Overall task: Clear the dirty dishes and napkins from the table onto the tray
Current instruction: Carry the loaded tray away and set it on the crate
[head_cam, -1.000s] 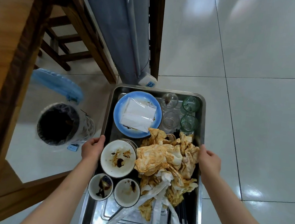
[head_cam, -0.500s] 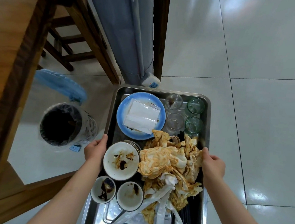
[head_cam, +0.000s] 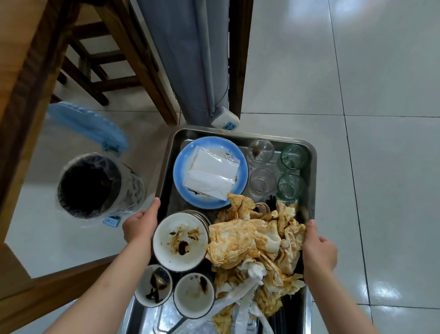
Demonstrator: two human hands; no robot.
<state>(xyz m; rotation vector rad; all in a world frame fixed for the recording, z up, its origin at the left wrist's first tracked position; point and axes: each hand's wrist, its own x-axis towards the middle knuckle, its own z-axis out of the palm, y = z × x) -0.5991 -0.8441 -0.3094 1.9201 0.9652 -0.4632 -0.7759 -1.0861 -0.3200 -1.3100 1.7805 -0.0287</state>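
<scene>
I hold a loaded steel tray [head_cam: 245, 136] above the tiled floor. My left hand [head_cam: 139, 223] grips its left rim and my right hand [head_cam: 319, 248] grips its right rim. On it lie a blue plate [head_cam: 180, 167] with a white napkin packet [head_cam: 210, 176], a stained white bowl [head_cam: 179, 242] on stacked dishes, two small sauce cups [head_cam: 154, 286] [head_cam: 194, 295], clear glasses [head_cam: 260, 150] and green glasses [head_cam: 293, 157], a heap of orange-stained napkins [head_cam: 249, 240], plastic wrappers [head_cam: 243, 312] and black chopsticks [head_cam: 278, 329].
The wooden table [head_cam: 11, 74] runs along the left with a chair [head_cam: 97, 70] behind it. A lined waste bin [head_cam: 92, 185] with a raised blue lid [head_cam: 89, 123] stands on the floor left of the tray. A grey column [head_cam: 187, 44] with a power strip [head_cam: 225, 119] is ahead.
The tray, still held by both hands, has shifted slightly right and nearer to the grey column. The load on it has not changed.
</scene>
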